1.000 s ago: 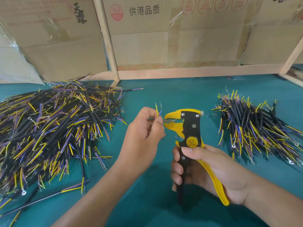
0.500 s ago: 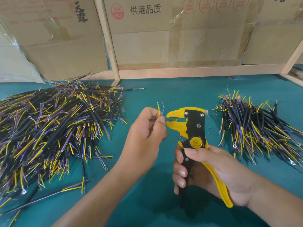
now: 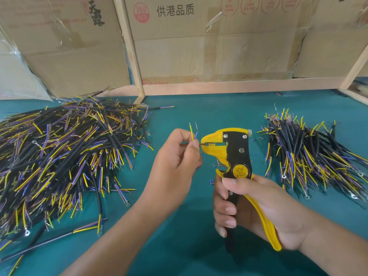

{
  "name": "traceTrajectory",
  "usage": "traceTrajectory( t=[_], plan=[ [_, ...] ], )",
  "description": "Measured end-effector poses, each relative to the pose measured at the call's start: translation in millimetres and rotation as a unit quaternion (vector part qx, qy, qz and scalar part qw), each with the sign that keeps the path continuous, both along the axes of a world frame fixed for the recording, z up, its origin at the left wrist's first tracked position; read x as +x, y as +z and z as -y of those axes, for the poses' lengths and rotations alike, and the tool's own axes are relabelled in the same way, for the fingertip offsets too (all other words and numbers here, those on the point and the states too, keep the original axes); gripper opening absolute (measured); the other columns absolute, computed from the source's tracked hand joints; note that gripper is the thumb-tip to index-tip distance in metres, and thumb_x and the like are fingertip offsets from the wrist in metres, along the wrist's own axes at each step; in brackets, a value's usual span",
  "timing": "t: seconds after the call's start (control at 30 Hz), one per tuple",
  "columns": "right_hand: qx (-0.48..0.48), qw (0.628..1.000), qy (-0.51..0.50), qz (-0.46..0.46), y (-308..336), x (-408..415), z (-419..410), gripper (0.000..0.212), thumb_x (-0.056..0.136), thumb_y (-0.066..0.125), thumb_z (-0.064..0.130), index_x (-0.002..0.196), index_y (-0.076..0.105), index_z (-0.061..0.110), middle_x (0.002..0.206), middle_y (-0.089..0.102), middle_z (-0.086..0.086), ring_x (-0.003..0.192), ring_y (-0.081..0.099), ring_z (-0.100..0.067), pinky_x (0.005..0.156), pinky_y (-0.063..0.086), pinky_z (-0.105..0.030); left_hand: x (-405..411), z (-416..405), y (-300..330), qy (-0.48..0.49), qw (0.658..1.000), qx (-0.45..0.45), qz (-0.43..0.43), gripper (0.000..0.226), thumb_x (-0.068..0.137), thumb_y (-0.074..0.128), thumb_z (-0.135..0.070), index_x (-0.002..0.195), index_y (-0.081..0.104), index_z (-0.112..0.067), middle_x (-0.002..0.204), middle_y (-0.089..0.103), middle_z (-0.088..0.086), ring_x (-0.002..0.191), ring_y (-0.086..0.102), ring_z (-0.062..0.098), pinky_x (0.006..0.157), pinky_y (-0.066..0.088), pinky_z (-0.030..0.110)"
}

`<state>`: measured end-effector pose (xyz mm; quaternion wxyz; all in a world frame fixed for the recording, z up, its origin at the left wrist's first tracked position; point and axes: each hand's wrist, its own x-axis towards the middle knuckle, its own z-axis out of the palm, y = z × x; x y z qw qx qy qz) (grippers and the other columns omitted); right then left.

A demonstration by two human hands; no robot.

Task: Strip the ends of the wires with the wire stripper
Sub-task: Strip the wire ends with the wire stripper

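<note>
Left hand [image 3: 177,156] pinches a wire [image 3: 192,134] near desk [image 3: 199,108] centre; yellow and blue cores stand up above the fingers, one thin core runs sideways into the yellow mouth of the wire stripper [image 3: 229,150]. Right hand [image 3: 256,208] is wrapped round the stripper handles, tool upright, head pointing left. Large wire pile [image 3: 65,156] fills the desk's left side; smaller pile [image 3: 310,154] lies toward the right edge. Cardboard boxes [image 3: 199,36] stand along the back edge.

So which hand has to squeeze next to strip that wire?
Probably the right hand: it already grips the wire stripper by its handles, while the left hand pinches the wire, one strand at the stripper's mouth.
</note>
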<state>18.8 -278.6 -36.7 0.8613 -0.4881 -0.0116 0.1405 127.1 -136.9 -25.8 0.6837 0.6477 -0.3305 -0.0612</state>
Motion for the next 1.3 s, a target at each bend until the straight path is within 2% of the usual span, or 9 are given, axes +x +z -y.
traceTrajectory(
  t=[0.23,0.37,0.47,0.67,0.87,1.3],
  plan=[
    [0.015,1.0,0.007,0.015,-3,0,2,0.034,0.081,0.08,0.03,0.088,0.056,0.006,0.073,0.044,-0.013,0.065,0.048,-0.029,0.071,0.05,-0.046,2,-1,-1,0.021,0.999,0.021,0.031,0.017,0.097,0.043,-0.032,0.086,0.045,-0.019,0.053,0.037,-0.012,0.046,0.027,0.007,0.046,0.026,0.015],
    [0.016,1.0,0.005,0.016,-3,0,3,0.037,0.08,0.082,0.029,0.09,0.055,0.006,0.074,0.045,-0.014,0.067,0.048,-0.03,0.072,0.049,-0.047,1,-3,0,0.027,0.998,0.029,0.048,0.024,0.092,0.044,-0.045,0.084,0.044,-0.023,0.052,0.036,-0.014,0.047,0.024,0.01,0.046,0.024,0.02],
    [0.016,1.0,0.009,0.016,-1,1,3,0.035,0.082,0.08,0.028,0.091,0.055,0.006,0.074,0.044,-0.014,0.067,0.048,-0.03,0.072,0.049,-0.048,1,-3,0,0.027,0.998,0.033,0.055,0.026,0.09,0.043,-0.048,0.084,0.043,-0.023,0.052,0.034,-0.014,0.048,0.023,0.012,0.047,0.023,0.024],
    [0.012,1.0,0.003,0.008,1,0,3,0.023,0.085,0.071,0.023,0.085,0.055,0.007,0.071,0.041,-0.013,0.063,0.046,-0.028,0.068,0.047,-0.047,1,-4,2,0.022,0.997,0.037,0.057,0.021,0.089,0.043,-0.049,0.077,0.042,-0.031,0.052,0.035,-0.012,0.05,0.024,0.014,0.048,0.023,0.024],
    [0.002,1.0,0.007,-0.001,2,-1,2,0.025,0.085,0.071,0.025,0.08,0.053,0.008,0.068,0.039,-0.012,0.059,0.043,-0.027,0.065,0.046,-0.046,2,-5,2,0.012,0.998,0.031,0.05,0.02,0.089,0.044,-0.048,0.076,0.043,-0.034,0.053,0.036,-0.013,0.05,0.025,0.01,0.047,0.024,0.02],
    [-0.002,1.0,-0.005,-0.018,8,-4,-2,0.033,0.083,0.074,0.031,0.073,0.056,0.005,0.061,0.033,-0.009,0.05,0.035,-0.022,0.055,0.041,-0.037,0,-4,4,0.0,0.999,0.021,0.045,0.023,0.092,0.045,-0.044,0.08,0.043,-0.025,0.056,0.034,-0.008,0.051,0.024,0.013,0.048,0.025,0.019]
  ],
)
